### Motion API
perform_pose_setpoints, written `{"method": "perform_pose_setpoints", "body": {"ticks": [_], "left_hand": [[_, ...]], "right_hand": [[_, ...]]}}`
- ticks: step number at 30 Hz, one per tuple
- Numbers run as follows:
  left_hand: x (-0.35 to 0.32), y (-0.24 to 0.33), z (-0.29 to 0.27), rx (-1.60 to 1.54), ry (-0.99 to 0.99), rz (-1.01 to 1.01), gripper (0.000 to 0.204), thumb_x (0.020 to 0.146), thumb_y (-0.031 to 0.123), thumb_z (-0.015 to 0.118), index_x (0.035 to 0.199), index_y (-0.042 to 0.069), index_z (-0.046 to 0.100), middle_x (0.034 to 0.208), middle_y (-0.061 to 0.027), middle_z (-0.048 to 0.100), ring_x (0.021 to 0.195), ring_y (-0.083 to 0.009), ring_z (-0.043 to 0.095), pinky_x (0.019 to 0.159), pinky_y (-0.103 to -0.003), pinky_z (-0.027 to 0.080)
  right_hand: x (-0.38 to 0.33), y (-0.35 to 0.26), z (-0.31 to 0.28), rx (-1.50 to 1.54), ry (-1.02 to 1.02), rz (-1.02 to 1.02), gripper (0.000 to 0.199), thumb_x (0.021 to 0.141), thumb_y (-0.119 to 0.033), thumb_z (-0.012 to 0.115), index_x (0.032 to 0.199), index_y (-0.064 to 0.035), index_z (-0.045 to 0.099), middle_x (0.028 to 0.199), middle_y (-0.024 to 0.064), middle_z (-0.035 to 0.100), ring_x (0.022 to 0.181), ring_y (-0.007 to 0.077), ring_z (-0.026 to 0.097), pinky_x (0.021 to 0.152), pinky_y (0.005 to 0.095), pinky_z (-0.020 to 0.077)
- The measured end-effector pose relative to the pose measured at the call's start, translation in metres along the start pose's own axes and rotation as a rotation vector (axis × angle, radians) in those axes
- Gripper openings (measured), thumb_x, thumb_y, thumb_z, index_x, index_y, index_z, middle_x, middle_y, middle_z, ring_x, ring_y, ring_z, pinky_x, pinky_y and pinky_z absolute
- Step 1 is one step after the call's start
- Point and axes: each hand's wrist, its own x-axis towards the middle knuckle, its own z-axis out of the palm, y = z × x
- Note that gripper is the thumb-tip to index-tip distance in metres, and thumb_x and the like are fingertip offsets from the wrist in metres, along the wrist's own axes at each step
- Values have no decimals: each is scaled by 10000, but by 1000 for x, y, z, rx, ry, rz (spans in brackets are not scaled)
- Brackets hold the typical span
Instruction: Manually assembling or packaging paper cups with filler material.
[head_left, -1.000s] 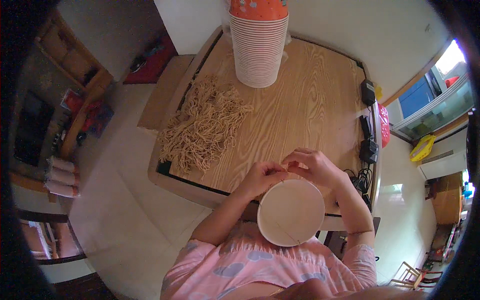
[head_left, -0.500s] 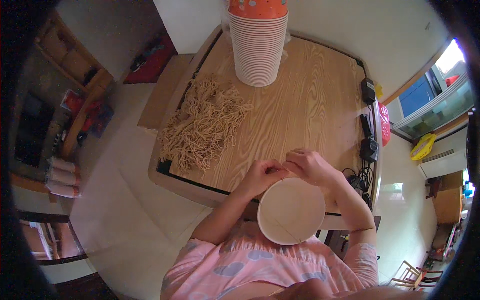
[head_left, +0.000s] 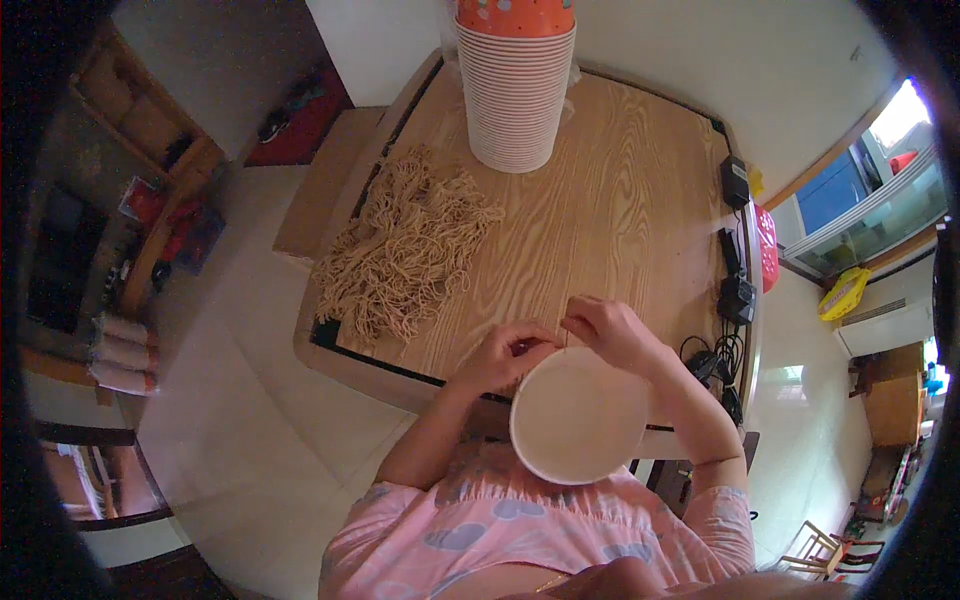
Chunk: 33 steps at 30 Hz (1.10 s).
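Note:
A white paper bucket [head_left: 578,418] is at the table's near edge in front of my chest, its round mouth facing up toward me. My left hand [head_left: 508,355] is closed at the bucket's far-left rim, thumb and forefinger pinched together there. Just beyond the same rim, my right hand [head_left: 612,328] pinches a short piece of thin tan cord [head_left: 565,338], which runs down to the rim. The fingertips hide where cord and rim meet. Farther left on the table lies a loose tangled heap of tan cords [head_left: 410,250].
A tall stack of nested paper buckets [head_left: 515,100], orange-patterned at the top, stands at the back of the wooden table [head_left: 610,200]. Black power adapters [head_left: 738,300] and cables line its right edge. A cardboard box [head_left: 325,190] sits beyond the left edge.
My right hand has drawn slightly up and apart from the left, and cord now shows between them. The strand seen inside the bucket no longer shows. The bucket shifted slightly up and left.

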Motion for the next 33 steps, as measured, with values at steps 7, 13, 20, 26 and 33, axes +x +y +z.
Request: {"method": "perform_pose_setpoints", "body": {"ticks": [7,13,20,26,33], "left_hand": [[2,16,2,502,90,230,207,749,82,649,953,114,664,731,-75,537,668,-209,571,591,-297,461],[0,17,5,796,74,333,204,750,90,634,950,127,629,769,-83,527,686,-253,571,601,-341,476],[5,13,12,482,94,301,119,803,124,611,909,74,591,794,-58,530,701,-212,577,611,-310,473],[7,5,11,-187,109,-181,141,848,154,595,929,39,590,833,-2,587,738,-78,550,650,-231,462],[6,16,9,-540,118,-424,156,816,179,631,905,52,610,771,4,593,657,-54,551,575,-194,451]], "right_hand": [[-5,-3,5,40,102,-48,141,834,-160,532,810,-22,515,775,148,538,771,360,538,653,436,429],[-6,-7,8,-73,206,-184,84,800,-91,556,770,-18,528,737,120,542,707,320,538,658,383,427],[-11,-4,7,-16,217,-160,84,792,-92,572,760,-20,543,728,118,551,709,312,544,666,375,424],[-14,-8,6,-62,191,-120,91,791,-111,581,770,-24,562,726,107,564,710,300,552,665,367,422],[-19,-20,10,-167,312,-111,113,780,-166,581,782,-52,578,759,89,572,749,286,552,693,383,417]]}}
